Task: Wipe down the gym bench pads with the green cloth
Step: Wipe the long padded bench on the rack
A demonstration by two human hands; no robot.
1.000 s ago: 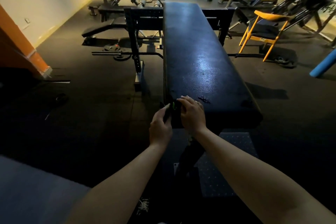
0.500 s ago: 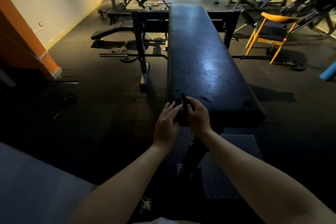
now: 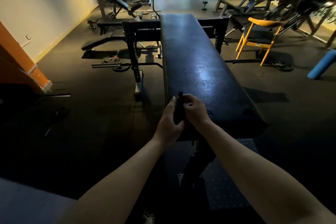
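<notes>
The left hand (image 3: pixel 168 123) curls round the lower part of the cloth (image 3: pixel 179 110), a narrow bunched strip held upright that looks nearly black in the dim light. The right hand (image 3: pixel 195 111) pinches its upper part. Both hover at the near left corner of the bench (image 3: pixel 209 67), whose long pad runs straight away from them.
</notes>
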